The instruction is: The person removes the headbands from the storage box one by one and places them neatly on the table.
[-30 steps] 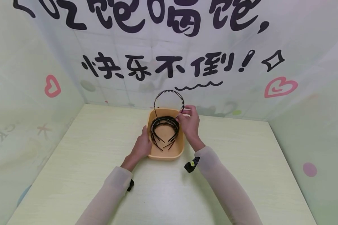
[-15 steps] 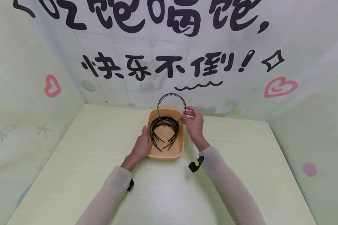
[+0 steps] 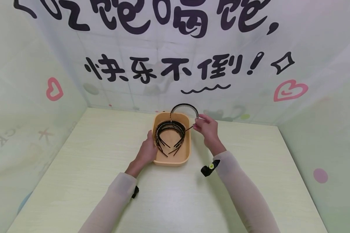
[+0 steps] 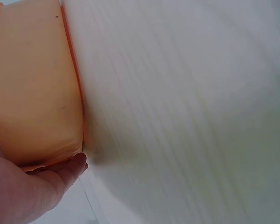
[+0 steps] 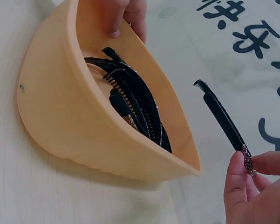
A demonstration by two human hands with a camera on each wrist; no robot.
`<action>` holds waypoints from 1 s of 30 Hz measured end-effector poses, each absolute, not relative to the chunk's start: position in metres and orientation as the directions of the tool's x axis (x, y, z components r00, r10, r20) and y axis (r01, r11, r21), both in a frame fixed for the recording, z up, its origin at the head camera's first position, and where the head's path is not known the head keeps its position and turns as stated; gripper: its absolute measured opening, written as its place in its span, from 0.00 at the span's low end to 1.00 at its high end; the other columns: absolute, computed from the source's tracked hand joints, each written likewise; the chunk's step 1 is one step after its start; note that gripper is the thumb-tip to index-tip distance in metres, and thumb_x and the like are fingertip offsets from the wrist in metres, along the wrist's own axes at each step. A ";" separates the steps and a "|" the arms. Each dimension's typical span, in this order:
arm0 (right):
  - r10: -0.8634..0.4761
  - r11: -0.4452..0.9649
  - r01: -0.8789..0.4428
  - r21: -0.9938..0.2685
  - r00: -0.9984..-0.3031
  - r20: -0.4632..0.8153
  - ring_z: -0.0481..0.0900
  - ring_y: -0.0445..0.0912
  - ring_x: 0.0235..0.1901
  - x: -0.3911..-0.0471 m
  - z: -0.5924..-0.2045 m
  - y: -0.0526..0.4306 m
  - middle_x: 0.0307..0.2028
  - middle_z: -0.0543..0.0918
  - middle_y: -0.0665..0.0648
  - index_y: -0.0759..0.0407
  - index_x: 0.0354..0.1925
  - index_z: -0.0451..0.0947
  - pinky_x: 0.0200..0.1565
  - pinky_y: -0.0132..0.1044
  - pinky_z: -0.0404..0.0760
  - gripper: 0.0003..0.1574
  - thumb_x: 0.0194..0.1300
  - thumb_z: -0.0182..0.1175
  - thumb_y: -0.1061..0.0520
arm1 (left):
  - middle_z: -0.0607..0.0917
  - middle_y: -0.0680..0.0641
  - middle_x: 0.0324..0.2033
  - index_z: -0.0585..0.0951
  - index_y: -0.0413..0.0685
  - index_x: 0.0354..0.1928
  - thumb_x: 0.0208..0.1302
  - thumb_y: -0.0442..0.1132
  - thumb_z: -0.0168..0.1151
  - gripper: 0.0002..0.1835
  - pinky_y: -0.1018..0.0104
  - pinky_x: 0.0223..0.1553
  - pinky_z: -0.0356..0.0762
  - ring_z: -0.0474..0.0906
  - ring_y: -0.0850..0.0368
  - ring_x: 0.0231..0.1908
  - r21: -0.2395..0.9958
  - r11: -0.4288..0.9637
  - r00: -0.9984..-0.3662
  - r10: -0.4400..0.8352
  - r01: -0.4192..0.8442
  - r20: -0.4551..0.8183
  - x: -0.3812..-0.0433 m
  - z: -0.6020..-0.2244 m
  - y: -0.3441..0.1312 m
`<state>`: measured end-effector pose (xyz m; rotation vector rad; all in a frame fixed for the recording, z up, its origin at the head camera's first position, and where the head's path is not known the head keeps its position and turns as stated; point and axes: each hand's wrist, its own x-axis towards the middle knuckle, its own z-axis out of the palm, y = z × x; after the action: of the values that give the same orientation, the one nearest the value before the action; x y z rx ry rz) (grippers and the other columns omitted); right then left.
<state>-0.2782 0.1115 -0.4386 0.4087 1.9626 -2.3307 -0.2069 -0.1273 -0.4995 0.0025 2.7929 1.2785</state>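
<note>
A light-orange plastic bin (image 3: 172, 163) stands on the table; its plain side wall (image 4: 37, 84) fills the left wrist view's upper left. My left hand (image 3: 148, 150) grips the bin's left side, thumb over the rim and fingers outside. Several black toothed headbands (image 5: 135, 100) lie nested inside. Between thumb and fingers of my right hand (image 3: 209, 130) is a thin black headband (image 3: 184, 105), pinched near one end, its arch rising above the bin's back right rim. Seen from the right wrist, the held headband (image 5: 224, 122) has a glittery section beside the fingertips.
The pale table (image 3: 250, 174) runs around the bin on all sides. Behind it rises a white cloth backdrop (image 3: 151, 97) with black lettering, and similar cloth panels (image 3: 332, 142) flank the table. A small black device (image 3: 210, 168) sits at the right cuff.
My right hand has moved right and slightly toward me, carrying the headband with it; the headband's arch now sits lower and farther right. The left hand and the bin have stayed put.
</note>
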 end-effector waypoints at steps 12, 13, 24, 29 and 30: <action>0.099 -0.305 0.380 -0.873 -0.899 -0.426 0.83 0.41 0.34 -0.284 -0.449 0.149 0.35 0.83 0.51 0.61 0.66 0.71 0.37 0.27 0.82 0.29 0.68 0.59 0.65 | 0.83 0.28 0.40 0.44 0.34 0.75 0.70 0.26 0.39 0.33 0.60 0.25 0.80 0.84 0.47 0.28 0.752 0.659 -0.998 0.027 -0.026 -0.058 -0.208 -0.500 -0.126; 0.105 -0.304 0.390 -0.869 -0.893 -0.437 0.83 0.41 0.35 -0.284 -0.450 0.152 0.37 0.83 0.52 0.60 0.66 0.72 0.37 0.27 0.82 0.29 0.68 0.60 0.65 | 0.83 0.28 0.40 0.44 0.35 0.75 0.70 0.27 0.38 0.33 0.60 0.25 0.80 0.85 0.47 0.28 0.752 0.658 -0.998 0.026 -0.029 -0.062 -0.208 -0.501 -0.126; 0.148 -0.299 0.456 -0.838 -0.845 -0.513 0.83 0.40 0.37 -0.285 -0.463 0.181 0.58 0.79 0.59 0.55 0.67 0.71 0.38 0.27 0.82 0.30 0.68 0.61 0.62 | 0.82 0.27 0.43 0.43 0.35 0.75 0.71 0.27 0.38 0.33 0.60 0.26 0.81 0.85 0.45 0.30 0.749 0.662 -0.997 0.029 -0.035 -0.072 -0.208 -0.501 -0.128; 0.159 -0.303 0.466 -0.831 -0.835 -0.526 0.83 0.41 0.39 -0.283 -0.468 0.191 0.59 0.78 0.60 0.56 0.68 0.71 0.38 0.26 0.82 0.30 0.69 0.60 0.62 | 0.82 0.27 0.41 0.43 0.35 0.75 0.71 0.27 0.38 0.33 0.61 0.25 0.81 0.85 0.46 0.29 0.749 0.662 -0.997 0.031 -0.030 -0.067 -0.208 -0.501 -0.128; 0.161 -0.304 0.464 -0.832 -0.836 -0.525 0.83 0.41 0.39 -0.283 -0.469 0.193 0.58 0.78 0.60 0.56 0.68 0.71 0.38 0.26 0.82 0.30 0.69 0.60 0.62 | 0.82 0.27 0.41 0.43 0.35 0.75 0.71 0.27 0.38 0.33 0.61 0.24 0.81 0.85 0.46 0.29 0.749 0.662 -0.997 0.031 -0.030 -0.068 -0.208 -0.501 -0.128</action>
<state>-0.2827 0.1927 -0.4692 0.7953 1.7199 -2.2508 -0.2076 -0.1276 -0.5008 0.0008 2.7955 1.2618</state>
